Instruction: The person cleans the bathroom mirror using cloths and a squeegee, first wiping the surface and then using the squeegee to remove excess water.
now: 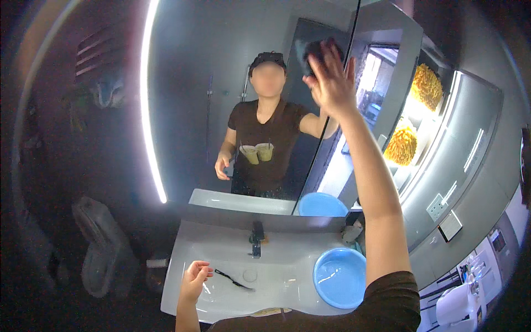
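Note:
My right hand is raised high against the mirror, near the seam by its right panel. Its fingers are stretched and slightly apart, pressing a dark cloth on the glass; part of the cloth is hidden behind them. Low over the left part of the white washbasin, my left hand hangs with loosely bent fingers, and I see nothing in it. Close to it, a thin black-handled brush or similar tool lies in the basin. The mirror reflects my upper body and raised arm.
A light-blue plastic tub sits in the basin's right side, beneath my right arm. The black faucet stands at the back. Yellow fluffy balls fill lit shelves at right. A toilet stands in shadow at left.

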`<state>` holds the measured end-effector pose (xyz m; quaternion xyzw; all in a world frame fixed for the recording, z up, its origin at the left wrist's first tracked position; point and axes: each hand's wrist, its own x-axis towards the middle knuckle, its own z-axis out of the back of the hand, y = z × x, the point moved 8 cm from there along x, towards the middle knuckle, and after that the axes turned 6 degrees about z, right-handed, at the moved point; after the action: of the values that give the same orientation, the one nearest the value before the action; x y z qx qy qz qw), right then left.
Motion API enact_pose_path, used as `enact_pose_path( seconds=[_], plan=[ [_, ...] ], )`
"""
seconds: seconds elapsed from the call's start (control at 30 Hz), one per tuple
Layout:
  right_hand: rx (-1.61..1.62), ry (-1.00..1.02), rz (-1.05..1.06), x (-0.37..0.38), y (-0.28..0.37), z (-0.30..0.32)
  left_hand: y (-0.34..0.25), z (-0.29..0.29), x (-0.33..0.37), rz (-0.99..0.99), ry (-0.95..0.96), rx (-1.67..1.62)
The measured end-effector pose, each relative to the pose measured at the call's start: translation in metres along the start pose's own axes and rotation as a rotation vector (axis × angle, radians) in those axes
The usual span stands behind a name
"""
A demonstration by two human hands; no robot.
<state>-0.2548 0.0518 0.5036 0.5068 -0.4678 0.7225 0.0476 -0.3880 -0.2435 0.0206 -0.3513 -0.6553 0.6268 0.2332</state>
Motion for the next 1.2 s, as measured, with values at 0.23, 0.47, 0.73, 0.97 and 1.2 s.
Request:
enact_pose_path(
  seconds=[0.23, 0.47, 0.73, 0.97, 1.2],
  plan=[
    [-0.143, -0.114, -0.198, 0.095, -0.102, -0.012, -0.028, 0.006, 0.005, -0.083, -0.004, -0.011],
    [-0.096, -0.146, -0.392, 0.158, -0.1, -0.033, -0.028, 0.036, 0.006, -0.096, -0.043, -0.092],
    [-0.122, -0.308, -0.332, 0.242, -0.018, -0.052, -0.026, 0.073, 0.016, -0.095, -0.093, -0.178],
    [0.06, -0.303, -0.077, 0.309, 0.107, -0.059, -0.037, 0.103, 0.033, -0.151, -0.123, -0.2],
    [0.271, -0.122, -0.06, 0.345, 0.154, -0.055, -0.058, 0.109, 0.037, -0.193, -0.102, -0.306]
  ],
)
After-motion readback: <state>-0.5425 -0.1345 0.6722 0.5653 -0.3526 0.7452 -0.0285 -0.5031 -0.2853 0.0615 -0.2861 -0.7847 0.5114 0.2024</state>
